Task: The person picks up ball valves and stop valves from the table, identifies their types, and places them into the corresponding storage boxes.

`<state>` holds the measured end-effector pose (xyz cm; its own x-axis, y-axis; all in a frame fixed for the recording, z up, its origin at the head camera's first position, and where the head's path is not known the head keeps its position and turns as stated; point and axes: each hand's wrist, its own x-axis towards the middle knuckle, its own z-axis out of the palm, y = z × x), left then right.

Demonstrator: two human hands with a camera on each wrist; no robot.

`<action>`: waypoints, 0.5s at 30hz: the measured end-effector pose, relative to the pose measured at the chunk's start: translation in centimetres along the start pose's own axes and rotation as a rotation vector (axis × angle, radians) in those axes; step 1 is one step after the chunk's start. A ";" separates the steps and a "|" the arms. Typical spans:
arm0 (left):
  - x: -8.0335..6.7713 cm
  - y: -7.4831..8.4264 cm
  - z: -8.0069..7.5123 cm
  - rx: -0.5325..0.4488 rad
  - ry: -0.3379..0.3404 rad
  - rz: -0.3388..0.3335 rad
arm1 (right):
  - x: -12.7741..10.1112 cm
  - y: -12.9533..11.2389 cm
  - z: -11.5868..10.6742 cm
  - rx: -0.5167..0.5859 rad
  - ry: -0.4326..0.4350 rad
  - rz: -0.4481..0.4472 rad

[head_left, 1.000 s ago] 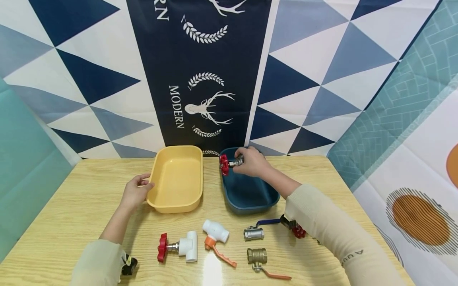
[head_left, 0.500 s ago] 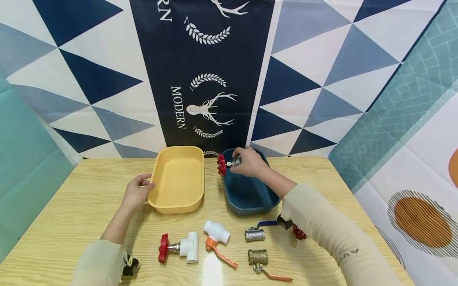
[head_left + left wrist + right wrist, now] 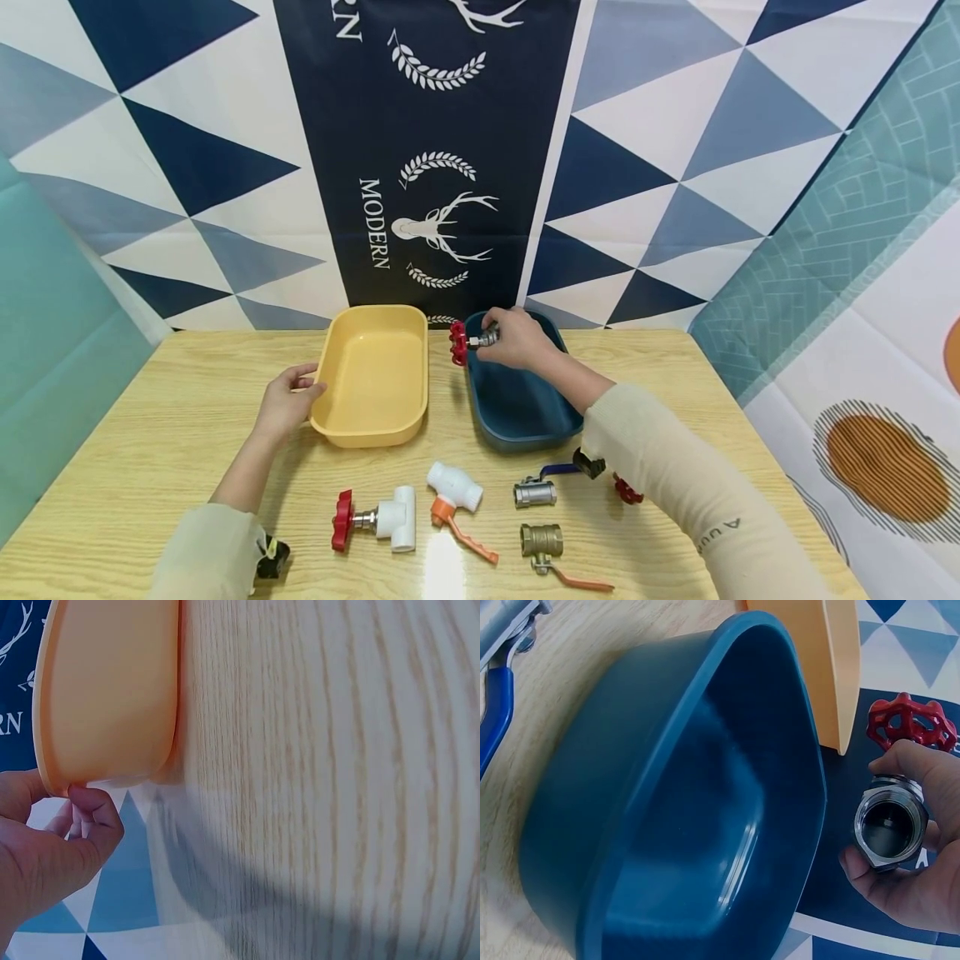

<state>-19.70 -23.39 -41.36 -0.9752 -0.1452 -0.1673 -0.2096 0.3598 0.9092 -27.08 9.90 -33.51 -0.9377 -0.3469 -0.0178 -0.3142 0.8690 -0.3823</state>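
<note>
My left hand (image 3: 287, 402) pinches the left rim of the yellow bin (image 3: 372, 375); in the left wrist view the thumb and fingers (image 3: 96, 817) close on the bin's edge. Over the far left part of the dark blue bin (image 3: 521, 404), my right hand (image 3: 517, 337) grips a metal gate valve (image 3: 485, 337) by its body. Its red handwheel (image 3: 458, 343) points left, past the blue rim. In the right wrist view the threaded open end of the valve body (image 3: 890, 826) faces the camera, thumb and fingers on either side. Both bins show bare insides.
On the near table lie a white valve with a red wheel (image 3: 375, 518), a white ball valve with an orange lever (image 3: 454, 492), a steel ball valve with a blue lever (image 3: 535, 493) and a brass ball valve (image 3: 541, 540). Another red handwheel (image 3: 627, 490) shows beside the right sleeve.
My right hand has moved slightly left with the gate valve, its red wheel now further past the blue bin's rim. The left hand stays on the yellow bin.
</note>
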 end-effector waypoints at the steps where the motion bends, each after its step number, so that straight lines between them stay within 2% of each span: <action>1: 0.0 0.0 0.0 0.000 0.000 0.000 | 0.1 0.0 0.0 -0.002 -0.001 0.001; 15: 0.0 0.1 0.0 0.004 0.010 0.001 | 0.6 -0.3 0.3 0.007 -0.011 0.004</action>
<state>-19.68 -23.35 -41.25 -0.9746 -0.1544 -0.1624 -0.2089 0.3641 0.9076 -27.52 9.32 -33.73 -0.9373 -0.3472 -0.0293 -0.3093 0.8679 -0.3887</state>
